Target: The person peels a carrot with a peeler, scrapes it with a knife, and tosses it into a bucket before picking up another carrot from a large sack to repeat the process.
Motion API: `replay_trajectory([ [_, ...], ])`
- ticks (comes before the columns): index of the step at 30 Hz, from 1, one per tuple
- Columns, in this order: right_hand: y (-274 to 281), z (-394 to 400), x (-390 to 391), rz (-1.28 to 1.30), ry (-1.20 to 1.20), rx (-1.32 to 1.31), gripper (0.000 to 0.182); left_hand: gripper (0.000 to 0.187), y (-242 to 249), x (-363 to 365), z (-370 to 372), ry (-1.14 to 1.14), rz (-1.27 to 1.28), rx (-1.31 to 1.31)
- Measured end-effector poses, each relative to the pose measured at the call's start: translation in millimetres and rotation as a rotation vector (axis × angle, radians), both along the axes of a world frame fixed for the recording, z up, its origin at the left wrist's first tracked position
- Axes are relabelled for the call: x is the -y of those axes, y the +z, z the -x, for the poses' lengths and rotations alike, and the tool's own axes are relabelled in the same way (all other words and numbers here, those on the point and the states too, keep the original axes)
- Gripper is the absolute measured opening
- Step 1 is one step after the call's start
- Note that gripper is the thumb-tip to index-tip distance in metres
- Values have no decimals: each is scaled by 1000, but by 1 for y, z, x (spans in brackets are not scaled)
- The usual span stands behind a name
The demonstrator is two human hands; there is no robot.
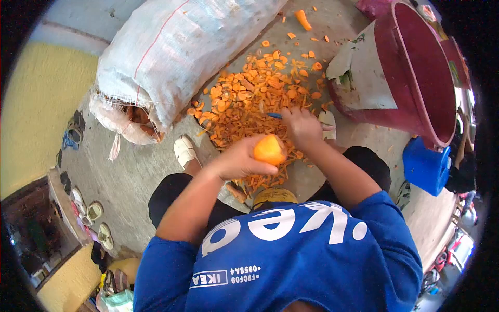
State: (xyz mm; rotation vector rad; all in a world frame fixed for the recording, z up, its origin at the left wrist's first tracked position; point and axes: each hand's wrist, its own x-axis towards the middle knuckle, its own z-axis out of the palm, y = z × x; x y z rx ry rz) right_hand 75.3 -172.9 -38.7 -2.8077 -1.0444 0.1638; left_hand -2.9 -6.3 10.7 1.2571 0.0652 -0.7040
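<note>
My left hand (243, 157) is wrapped round a thick, peeled orange carrot (269, 150), its rounded end facing up. Just beyond it, my right hand (302, 126) is closed on a slim blue tool (274, 115). Only a short blue length sticks out to the left of the fingers, so its exact kind is hidden. The tool is apart from the carrot. Below both hands, a heap of carrot peelings and cut carrot ends (249, 101) spreads over the concrete floor between my feet.
A large white woven sack (171, 62) lies at the upper left, its torn end showing carrots. On the right stand a big maroon tub (364, 78) and a blue jerrycan (425, 165). A loose carrot piece (303, 20) lies at the top. Several shoes (95, 210) sit at left.
</note>
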Motion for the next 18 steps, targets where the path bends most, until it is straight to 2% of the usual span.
replay_trajectory([
  [3, -10, 0, 0, 33, -103, -128, 13, 52, -5, -1, -3, 81, -442, 192],
  [4, -9, 1, -3, 19, -126, -167, 14, 52, -10, -3, -2, 215, -316, 77],
  [8, 24, 2, -9, -178, -97, -184, 13, 51, -20, -17, -1, 187, -650, 168],
  [10, 32, 6, -10, -265, -11, -128, 13, 51, -16, -15, -2, 217, -670, 180],
  [13, 31, 8, -7, -237, 92, -79, 12, 50, -13, -15, -3, 223, -775, 188],
  [16, 22, 2, -7, 7, -17, -41, 12, 49, -1, -5, -3, 247, -789, 240],
  [18, 3, -1, -4, 146, -96, -119, 15, 48, 2, -1, -3, 256, -768, 273],
])
